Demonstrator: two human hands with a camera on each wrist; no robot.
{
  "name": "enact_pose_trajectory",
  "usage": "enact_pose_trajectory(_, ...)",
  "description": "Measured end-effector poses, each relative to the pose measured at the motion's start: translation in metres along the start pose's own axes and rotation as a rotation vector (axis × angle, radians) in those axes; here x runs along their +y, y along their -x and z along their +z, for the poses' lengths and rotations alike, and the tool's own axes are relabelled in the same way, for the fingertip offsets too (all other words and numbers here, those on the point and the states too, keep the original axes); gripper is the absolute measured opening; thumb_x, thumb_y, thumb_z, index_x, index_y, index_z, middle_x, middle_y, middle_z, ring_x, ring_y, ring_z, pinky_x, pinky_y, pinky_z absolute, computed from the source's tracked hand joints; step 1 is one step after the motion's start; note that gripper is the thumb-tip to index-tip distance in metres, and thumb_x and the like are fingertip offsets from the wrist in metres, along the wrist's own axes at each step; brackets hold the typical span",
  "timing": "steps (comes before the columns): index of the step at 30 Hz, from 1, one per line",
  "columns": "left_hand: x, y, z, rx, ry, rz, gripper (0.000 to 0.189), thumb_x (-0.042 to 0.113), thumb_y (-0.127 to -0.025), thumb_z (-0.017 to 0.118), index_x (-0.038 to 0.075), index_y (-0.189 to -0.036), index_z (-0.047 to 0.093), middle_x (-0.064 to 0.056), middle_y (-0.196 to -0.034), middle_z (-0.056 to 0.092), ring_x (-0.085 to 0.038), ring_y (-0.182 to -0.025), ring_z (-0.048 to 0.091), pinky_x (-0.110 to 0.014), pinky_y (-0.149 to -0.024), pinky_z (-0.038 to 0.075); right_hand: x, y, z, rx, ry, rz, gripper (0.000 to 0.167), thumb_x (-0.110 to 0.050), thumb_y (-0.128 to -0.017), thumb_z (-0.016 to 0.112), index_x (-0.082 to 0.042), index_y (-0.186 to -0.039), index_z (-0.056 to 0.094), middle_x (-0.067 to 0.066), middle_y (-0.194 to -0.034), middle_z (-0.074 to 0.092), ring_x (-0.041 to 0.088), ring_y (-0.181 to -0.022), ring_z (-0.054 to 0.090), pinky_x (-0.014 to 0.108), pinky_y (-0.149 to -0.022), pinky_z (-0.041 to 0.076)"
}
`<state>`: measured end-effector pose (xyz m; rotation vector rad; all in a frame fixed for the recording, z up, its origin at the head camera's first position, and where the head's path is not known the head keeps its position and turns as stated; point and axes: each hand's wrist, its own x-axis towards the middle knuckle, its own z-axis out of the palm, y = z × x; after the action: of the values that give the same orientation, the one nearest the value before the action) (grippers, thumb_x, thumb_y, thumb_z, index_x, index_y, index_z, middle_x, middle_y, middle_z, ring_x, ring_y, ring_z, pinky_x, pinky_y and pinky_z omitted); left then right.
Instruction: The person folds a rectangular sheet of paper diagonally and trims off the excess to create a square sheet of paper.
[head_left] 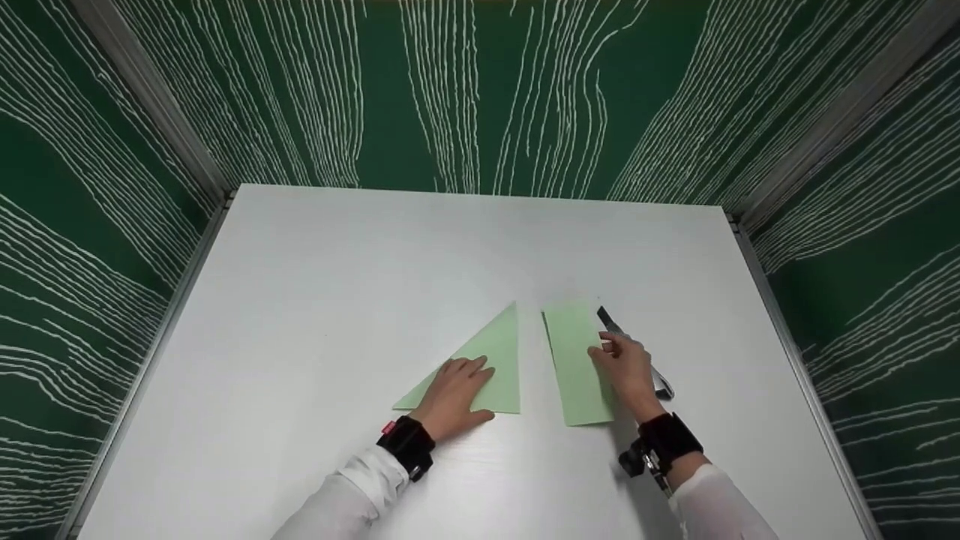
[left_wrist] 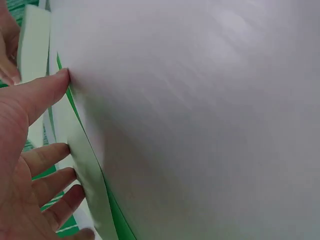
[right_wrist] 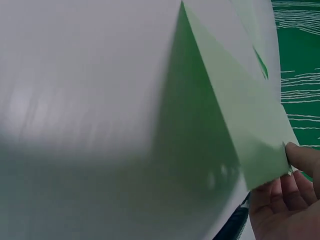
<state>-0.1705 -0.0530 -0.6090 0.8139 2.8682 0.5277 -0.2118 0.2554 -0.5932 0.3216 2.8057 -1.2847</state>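
Note:
A light green paper triangle lies on the white table, its long slanted side facing left. My left hand rests on it with the fingers spread. In the left wrist view the thumb and fingertips touch the triangle's paper. To its right, a narrow light green paper strip is separated from it by a small gap. My right hand pinches the strip's right edge between thumb and fingers. The right wrist view shows the strip tilted, with that edge raised off the table.
Partly hidden beneath my right hand lies a slim tool with dark ends and a silvery body, perhaps a cutter. The white table is bordered by metal rails and green walls with white wavy lines.

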Motion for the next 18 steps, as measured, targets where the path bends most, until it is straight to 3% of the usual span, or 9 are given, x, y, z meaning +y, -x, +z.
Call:
enact_pose_trajectory(4, -0.002, 0.000, -0.001, -0.002, 0.015, 0.001, 0.065, 0.040, -0.090, 0.073, 0.008, -0.143, 0.054, -0.012, -0.152, 0.049, -0.030, -0.137, 0.046, -0.045, -0.116, 0.038, 0.009, -0.003, -0.001, -0.026, 0.085, -0.049, 0.046, -0.011, -0.094, 0.067, 0.003, -0.136, 0.057, 0.025, -0.110, 0.069, 0.032, -0.096, 0.067, 0.034, -0.075, 0.053)
enact_pose_trajectory(9, -0.003, 0.001, -0.001, -0.015, 0.041, 0.000, 0.062, 0.041, -0.092, 0.070, 0.009, -0.143, 0.054, -0.013, -0.152, 0.048, -0.030, -0.139, 0.046, -0.043, -0.115, 0.040, 0.016, -0.003, 0.003, -0.055, 0.154, -0.101, 0.050, -0.003, -0.091, 0.068, 0.005, -0.138, 0.054, 0.027, -0.111, 0.068, 0.035, -0.097, 0.067, 0.045, -0.082, 0.054)
enact_pose_trajectory(14, -0.005, 0.000, -0.002, -0.016, 0.046, 0.009, 0.062, 0.043, -0.093, 0.068, 0.008, -0.142, 0.055, -0.013, -0.150, 0.050, -0.029, -0.137, 0.048, -0.045, -0.116, 0.039, 0.017, 0.001, 0.007, -0.004, 0.269, -0.216, 0.048, -0.001, -0.087, 0.070, 0.008, -0.132, 0.057, 0.027, -0.112, 0.067, 0.037, -0.100, 0.067, 0.050, -0.086, 0.054)
enact_pose_trajectory(18, -0.006, 0.000, -0.002, -0.001, 0.027, 0.007, 0.062, 0.044, -0.092, 0.069, 0.009, -0.141, 0.055, -0.011, -0.148, 0.053, -0.029, -0.134, 0.051, -0.057, -0.116, 0.036, 0.021, 0.003, 0.010, 0.086, 0.395, -0.338, 0.045, -0.002, -0.083, 0.074, 0.008, -0.124, 0.061, 0.030, -0.114, 0.066, 0.045, -0.104, 0.064, 0.055, -0.087, 0.054)
